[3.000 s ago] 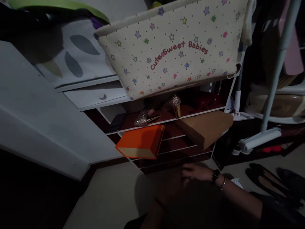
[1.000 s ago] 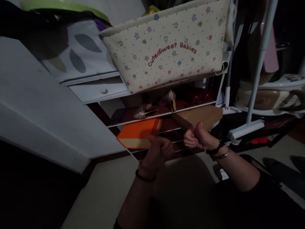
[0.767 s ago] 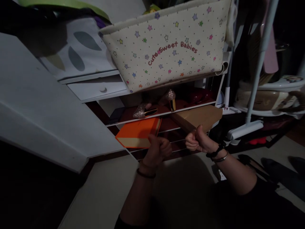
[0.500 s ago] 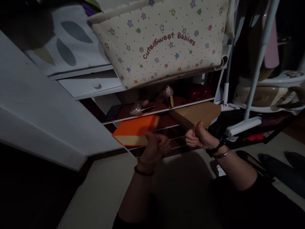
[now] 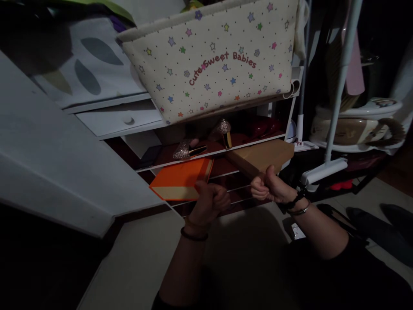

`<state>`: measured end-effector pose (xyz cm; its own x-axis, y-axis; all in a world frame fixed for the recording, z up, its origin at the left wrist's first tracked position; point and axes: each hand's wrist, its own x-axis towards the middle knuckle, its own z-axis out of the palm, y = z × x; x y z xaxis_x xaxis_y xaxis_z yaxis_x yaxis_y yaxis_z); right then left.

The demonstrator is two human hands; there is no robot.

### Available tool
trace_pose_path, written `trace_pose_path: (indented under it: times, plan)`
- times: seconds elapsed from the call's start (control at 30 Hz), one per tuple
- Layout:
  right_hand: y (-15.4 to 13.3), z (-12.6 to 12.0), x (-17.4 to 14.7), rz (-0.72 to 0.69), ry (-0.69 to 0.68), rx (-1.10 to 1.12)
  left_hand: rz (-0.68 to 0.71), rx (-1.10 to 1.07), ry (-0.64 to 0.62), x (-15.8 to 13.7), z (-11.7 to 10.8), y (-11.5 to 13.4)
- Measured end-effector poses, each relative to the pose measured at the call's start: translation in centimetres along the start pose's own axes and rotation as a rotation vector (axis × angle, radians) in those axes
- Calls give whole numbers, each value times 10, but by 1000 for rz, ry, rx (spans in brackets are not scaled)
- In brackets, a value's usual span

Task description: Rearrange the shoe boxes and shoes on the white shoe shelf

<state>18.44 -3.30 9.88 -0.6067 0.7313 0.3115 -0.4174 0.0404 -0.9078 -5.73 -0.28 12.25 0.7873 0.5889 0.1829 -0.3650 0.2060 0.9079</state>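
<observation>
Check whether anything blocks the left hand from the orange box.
Nothing visible stands between the left hand and the orange box; the hand overlaps its near right corner in view. Touching or not, I cannot tell.

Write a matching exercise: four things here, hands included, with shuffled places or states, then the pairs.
1. left hand
2. right hand
3. orange box
4. glittery shoes

A. on the shelf under the star-print basket
B. thumb raised, in front of the brown box
C. jutting out below that shelf
D. thumb raised, in front of the orange box

Pairs: 1-D, 2-B, 3-C, 4-A
</observation>
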Motion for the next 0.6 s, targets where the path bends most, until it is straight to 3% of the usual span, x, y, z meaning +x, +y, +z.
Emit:
trace_pose_path:
  times: [0.1, 0.17, 0.23, 0.33, 0.4, 0.5, 0.6]
  plan:
    - [0, 0, -3, 6, 8, -23, -7, -12, -1, 3, 0, -1]
    - [-2, -1, -7, -16, 92, -96, -9, -24, 31, 7, -2, -5]
    - [-6, -6, -13, -117, 360, -279, 1, -40, 156, 15, -8, -15]
    - [-16, -21, -29, -320, 921, -708, -27, -90, 464, 32, -20, -44]
    - [-19, -37, -42, -389, 1144, -994, -175, -128, 586, 45, -26, -70]
    - [-13, -64, -59, -359, 1211, -1366, -373, -208, 642, 68, -23, -109]
    - [3, -84, -69, -162, 1108, -1627, -404, -349, 639, 89, -9, -134]
